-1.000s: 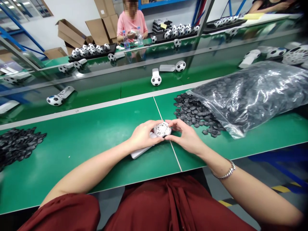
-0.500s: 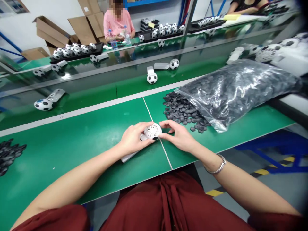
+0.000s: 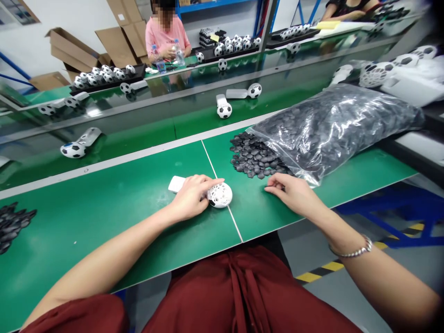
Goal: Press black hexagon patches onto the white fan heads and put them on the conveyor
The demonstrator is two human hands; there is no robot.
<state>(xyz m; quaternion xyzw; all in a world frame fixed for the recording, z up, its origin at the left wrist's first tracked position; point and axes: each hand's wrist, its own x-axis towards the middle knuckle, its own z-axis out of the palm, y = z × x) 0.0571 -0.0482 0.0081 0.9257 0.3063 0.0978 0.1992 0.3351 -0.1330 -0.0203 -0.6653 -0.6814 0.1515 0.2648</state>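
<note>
Resting on the green bench (image 3: 104, 208), the left hand (image 3: 190, 199) lies over a white handheld part (image 3: 215, 194). Its fingers are curled loosely over the flat white handle, and the index finger extends across the top of the round head. The head is a white plastic dome pierced with a lattice of openings; it sits on the bench at the pale seam line, just right of the left hand. The handle end (image 3: 176, 183) projects past the knuckles on the far side.

The right hand (image 3: 291, 194) lies palm down, well apart from the white part, with fingertips drawn together at the near edge of a loose pile of small black pieces (image 3: 251, 155). Whether a piece is pinched cannot be told. The pieces are flat, dark and polygonal. They spill from a clear, glossy, crinkled plastic bag (image 3: 333, 125).
</note>
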